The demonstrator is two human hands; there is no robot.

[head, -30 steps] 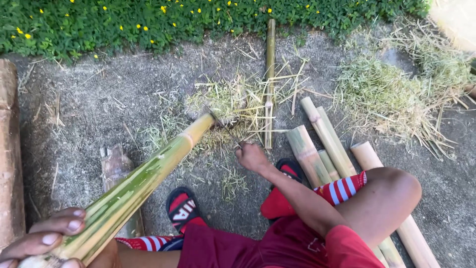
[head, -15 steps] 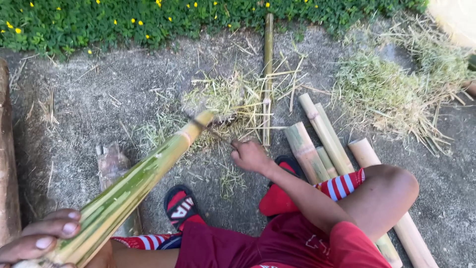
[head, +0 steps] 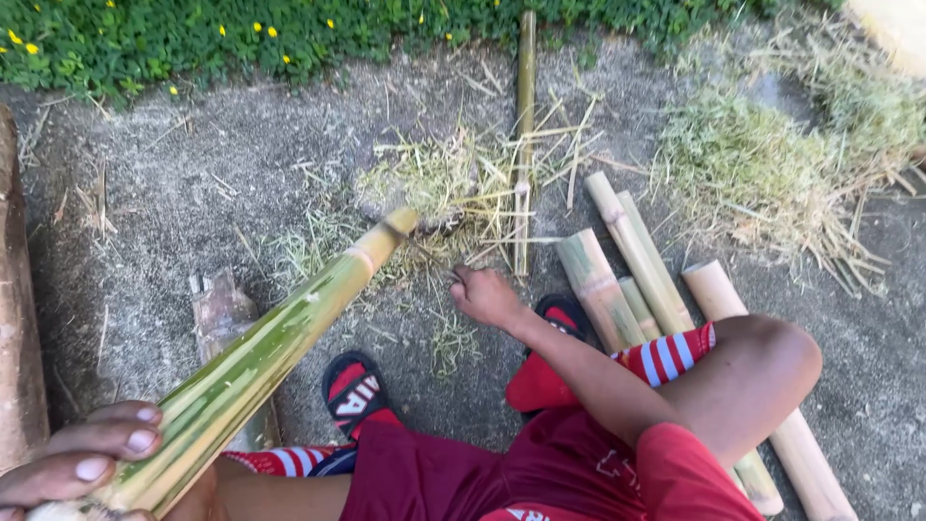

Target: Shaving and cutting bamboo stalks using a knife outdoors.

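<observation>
Near left: left hand (head: 82, 458), partly cut off by the frame edge, grasping the near end of a green bamboo pole (head: 260, 362) slanting up to the far middle. Centre: right hand (head: 485, 296) clenched on a blade (head: 424, 253), mostly blurred. Right: cut bamboo sections (head: 627, 265), partly hidden behind the knee.

Two hands show: the left hand (head: 82, 463) at seven o'clock and the right hand (head: 485, 297) near the centre. One long green bamboo pole (head: 260, 357) runs between them. Four cut bamboo lengths (head: 632, 253) lie bundled at three o'clock, and one thin bamboo stick (head: 525, 135) lies at twelve. Two sandals (head: 359, 391) sit at six. Two heaps of dry shavings (head: 772, 164) lie at one and two o'clock.
</observation>
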